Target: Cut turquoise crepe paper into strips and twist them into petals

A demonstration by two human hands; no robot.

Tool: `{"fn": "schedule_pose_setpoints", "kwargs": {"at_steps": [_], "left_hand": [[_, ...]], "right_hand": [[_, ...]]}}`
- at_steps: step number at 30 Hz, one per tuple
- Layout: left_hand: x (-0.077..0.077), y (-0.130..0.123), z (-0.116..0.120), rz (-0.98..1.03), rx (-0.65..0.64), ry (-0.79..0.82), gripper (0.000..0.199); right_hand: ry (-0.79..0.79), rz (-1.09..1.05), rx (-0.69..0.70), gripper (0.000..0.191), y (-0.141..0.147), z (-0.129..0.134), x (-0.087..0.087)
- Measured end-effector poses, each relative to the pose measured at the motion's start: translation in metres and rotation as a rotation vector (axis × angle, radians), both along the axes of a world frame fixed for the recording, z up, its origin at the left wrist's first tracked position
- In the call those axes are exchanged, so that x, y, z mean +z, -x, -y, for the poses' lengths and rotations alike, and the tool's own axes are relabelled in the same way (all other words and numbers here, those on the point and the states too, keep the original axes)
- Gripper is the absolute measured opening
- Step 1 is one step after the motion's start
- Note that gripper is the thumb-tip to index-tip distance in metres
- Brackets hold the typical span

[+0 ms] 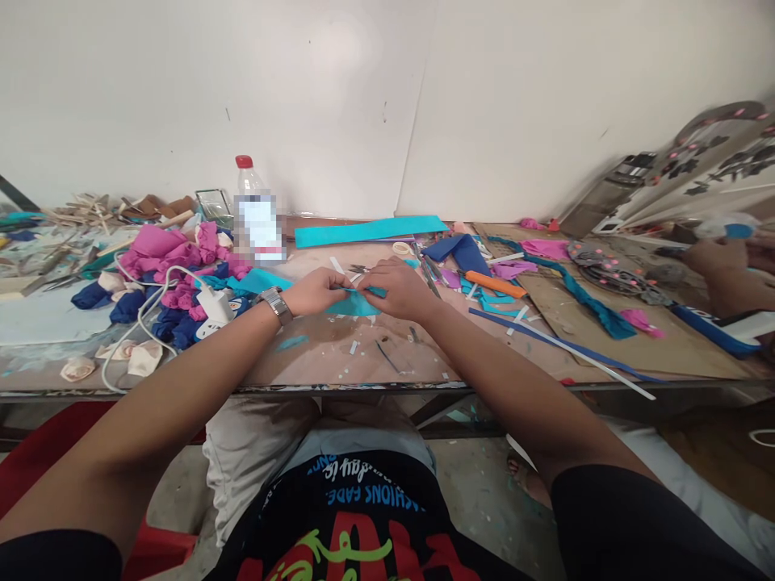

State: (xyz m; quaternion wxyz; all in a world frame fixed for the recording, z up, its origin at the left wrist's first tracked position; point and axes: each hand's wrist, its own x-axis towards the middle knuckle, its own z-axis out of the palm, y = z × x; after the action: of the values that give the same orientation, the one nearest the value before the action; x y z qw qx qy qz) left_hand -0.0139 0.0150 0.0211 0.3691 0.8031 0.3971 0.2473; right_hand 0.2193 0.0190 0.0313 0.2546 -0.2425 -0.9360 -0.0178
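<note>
Close together over the middle of the table, my two hands work on a strip of turquoise fabric [351, 304]. My left hand [318, 290], with a metal watch on its wrist, pinches the strip's upper edge between thumb and finger. From the other side my right hand [396, 290] grips the same strip, its fingers curled over it. Part of the strip trails left past the left wrist. Just behind the fingers lie scissors [359, 268], partly hidden by my right hand. A longer flat turquoise strip [369, 231] lies at the back against the wall.
Pink and navy fabric rosettes [163, 250] pile up at the left with a white cable and plug [215, 305]. A red-capped bottle [245, 173] stands behind them. An orange-handled cutter [495, 284] lies right among scraps. Another person's hand [718, 262] is at the far right.
</note>
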Motion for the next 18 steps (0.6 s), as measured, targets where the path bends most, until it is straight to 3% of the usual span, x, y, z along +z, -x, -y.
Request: {"fn": "schedule_pose_setpoints", "kwargs": {"at_steps": [11,18], "left_hand": [[0.0054,-0.0012,0.0046,0.04,0.013,0.052,0.026],[0.0069,-0.0042,0.009,-0.01,0.049,-0.001,0.047]], "right_hand": [[-0.028,0.003,-0.01,0.017,-0.0018,-0.001,-0.0026],[-0.062,-0.007,-0.009,0.018,-0.0015,-0.001,-0.0024]]}}
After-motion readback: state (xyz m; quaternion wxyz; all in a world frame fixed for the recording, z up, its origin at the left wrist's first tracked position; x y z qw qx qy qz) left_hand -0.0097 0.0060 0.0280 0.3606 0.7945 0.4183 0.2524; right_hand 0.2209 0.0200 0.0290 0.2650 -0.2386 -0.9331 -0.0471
